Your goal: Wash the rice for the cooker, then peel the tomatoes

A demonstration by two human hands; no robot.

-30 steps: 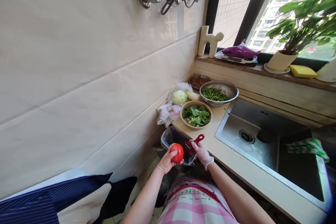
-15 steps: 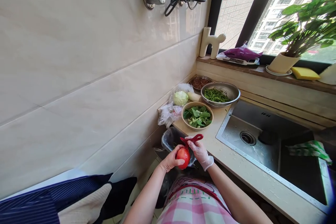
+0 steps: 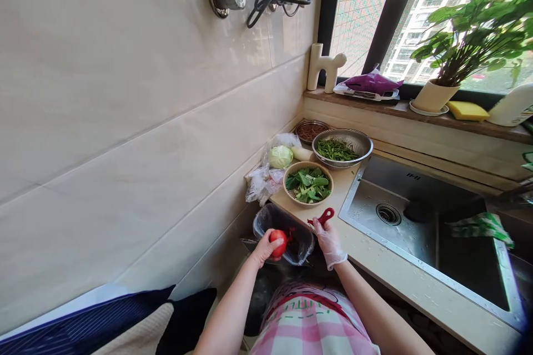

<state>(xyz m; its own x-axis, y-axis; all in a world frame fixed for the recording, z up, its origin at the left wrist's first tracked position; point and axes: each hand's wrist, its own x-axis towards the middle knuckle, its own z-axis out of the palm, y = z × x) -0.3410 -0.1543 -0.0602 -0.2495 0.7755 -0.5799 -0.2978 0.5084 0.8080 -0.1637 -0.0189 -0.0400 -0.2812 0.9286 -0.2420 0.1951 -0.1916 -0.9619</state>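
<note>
The bare left hand (image 3: 263,249) pinches a red tomato (image 3: 278,244) at 6 o'clock in the view, over the lined bin (image 3: 260,223); the fingers beneath the fruit are hidden. Reddish strips (image 3: 290,236) show at the tomato's 2 o'clock, and whether they hang from it or lie in the dim bin I cannot tell. Farther out at 2 o'clock, the right hand (image 3: 330,241), in a clear glove, is closed around a red-handled peeler (image 3: 327,215), its blade end mostly covered and hard to make out. At the tomato's 1 o'clock stands a basket of leafy greens (image 3: 328,191); crumpled plastic partly veils the cabbage (image 3: 280,157) at the basket's 10 o'clock. The picture's right edge cuts off the potted plant (image 3: 478,28)
</note>
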